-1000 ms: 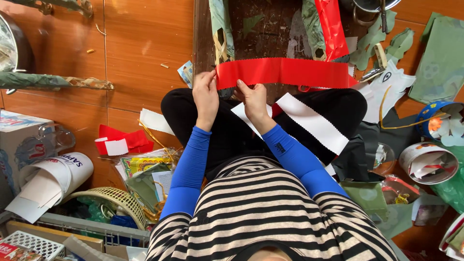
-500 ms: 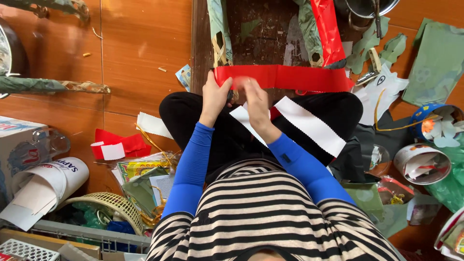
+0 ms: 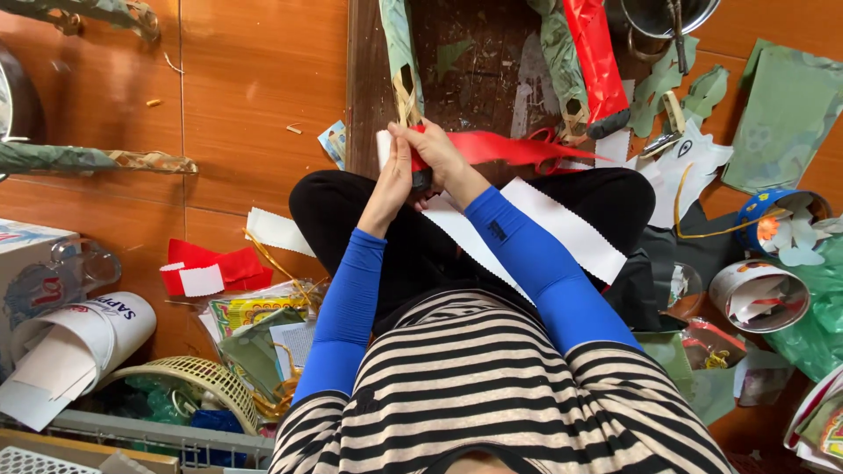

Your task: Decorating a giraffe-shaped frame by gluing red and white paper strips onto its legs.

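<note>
I sit cross-legged on the floor, seen from above. My left hand [image 3: 392,180] and my right hand [image 3: 432,151] are pressed together over my lap, both gripping one end of a red paper strip [image 3: 505,147]. The strip is bunched and twisted where my fingers hold it, and its free end tapers out to the right. A white scalloped paper strip [image 3: 562,226] lies across my right thigh. Red-handled scissors [image 3: 551,136] lie just behind the red strip on the dark wooden board [image 3: 479,83].
A red roll [image 3: 597,61] and green paper-wrapped sticks [image 3: 399,53] lie on the board. Green paper cut-outs [image 3: 786,110] and tins of scraps [image 3: 757,294] lie right. Left are red and white scraps [image 3: 206,270], a white paper roll [image 3: 83,338] and a woven basket [image 3: 189,382].
The red strip was stretched flat and wide between my hands. My hands have come together at its left end, and the strip is now gathered and twisted, trailing right.
</note>
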